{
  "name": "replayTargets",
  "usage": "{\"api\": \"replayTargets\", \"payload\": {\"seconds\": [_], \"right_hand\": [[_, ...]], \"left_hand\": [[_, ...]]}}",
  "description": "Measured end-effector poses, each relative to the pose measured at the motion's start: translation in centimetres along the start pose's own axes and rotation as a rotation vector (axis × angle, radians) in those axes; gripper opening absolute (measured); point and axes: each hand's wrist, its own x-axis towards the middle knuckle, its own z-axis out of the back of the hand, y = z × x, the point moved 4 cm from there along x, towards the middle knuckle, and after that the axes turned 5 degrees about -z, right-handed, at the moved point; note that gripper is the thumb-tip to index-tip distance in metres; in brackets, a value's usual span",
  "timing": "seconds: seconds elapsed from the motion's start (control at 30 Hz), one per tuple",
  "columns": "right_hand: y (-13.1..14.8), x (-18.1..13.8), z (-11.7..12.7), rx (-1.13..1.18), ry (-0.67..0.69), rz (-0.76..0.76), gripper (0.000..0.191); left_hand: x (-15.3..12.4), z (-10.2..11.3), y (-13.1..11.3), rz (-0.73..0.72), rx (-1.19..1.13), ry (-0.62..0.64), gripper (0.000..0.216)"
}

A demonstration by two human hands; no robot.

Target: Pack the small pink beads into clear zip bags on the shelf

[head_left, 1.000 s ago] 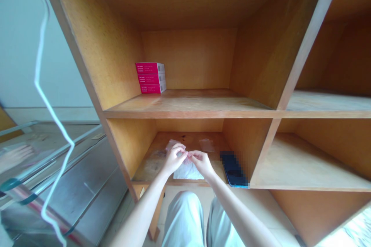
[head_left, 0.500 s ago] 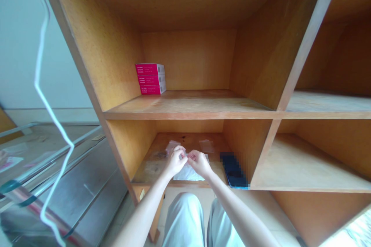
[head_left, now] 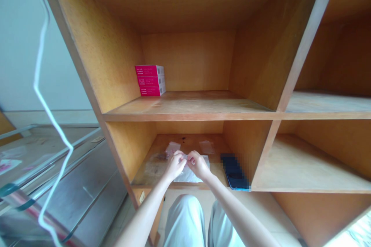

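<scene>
My left hand [head_left: 176,166] and my right hand [head_left: 198,165] meet over the lower shelf, fingers pinched and fingertips almost touching. Whatever they hold between them is too small and hidden to name. Beneath them lies a whitish, translucent sheet or bag [head_left: 189,176], partly covered by both hands. Just behind my left hand is a small clear zip bag [head_left: 173,146] with pinkish bits by it. Another clear zip bag [head_left: 206,146] rests flat farther back, behind my right hand.
A dark phone [head_left: 235,173], partly pixelated, lies at the right of the lower shelf [head_left: 147,170]. Three pink boxes [head_left: 150,81] are stacked on the upper shelf [head_left: 188,102]. A white cable [head_left: 55,119] hangs at left over a metal-framed glass case [head_left: 89,197]. My knees are below the shelf edge.
My hands have shifted slightly downward and remain pinched together; the zip bag behind my left hand shows more fully. The whole view has moved a little.
</scene>
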Motion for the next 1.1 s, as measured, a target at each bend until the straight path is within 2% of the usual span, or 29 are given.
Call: {"api": "replayTargets", "payload": {"seconds": [0.1,0.33,0.57,0.73,0.83,0.87,1.0,1.1], "right_hand": [[0.3,-0.1,-0.3,0.007,0.080,0.058,0.023],[1.2,0.3,-0.5,0.054,0.159,0.030,0.022],[0.1,0.4,-1.9,0.223,0.234,-0.119,0.023],[0.3,0.5,-2.0,0.284,0.242,-0.066,0.024],[0.3,0.7,-1.6,0.322,0.238,-0.102,0.022],[0.1,0.7,-1.5,0.329,0.224,-0.130,0.020],[-0.5,0.7,-1.1,0.359,0.197,-0.193,0.017],[-0.8,0.6,-1.1,0.354,0.275,-0.197,0.015]], "left_hand": [[-0.1,0.0,0.0,-0.010,0.043,0.022,0.018],[-0.3,0.3,-0.6,-0.015,0.147,0.047,0.022],[-0.4,0.6,-0.8,-0.070,0.112,0.022,0.025],[-0.9,0.9,-0.6,-0.082,0.073,-0.041,0.022],[-1.4,1.2,-0.6,-0.121,-0.032,-0.025,0.014],[-1.6,1.3,-0.5,-0.135,-0.070,-0.010,0.017],[-2.1,1.4,0.0,-0.114,-0.110,0.114,0.061],[-1.9,1.2,0.7,-0.039,-0.098,0.223,0.068]]}}
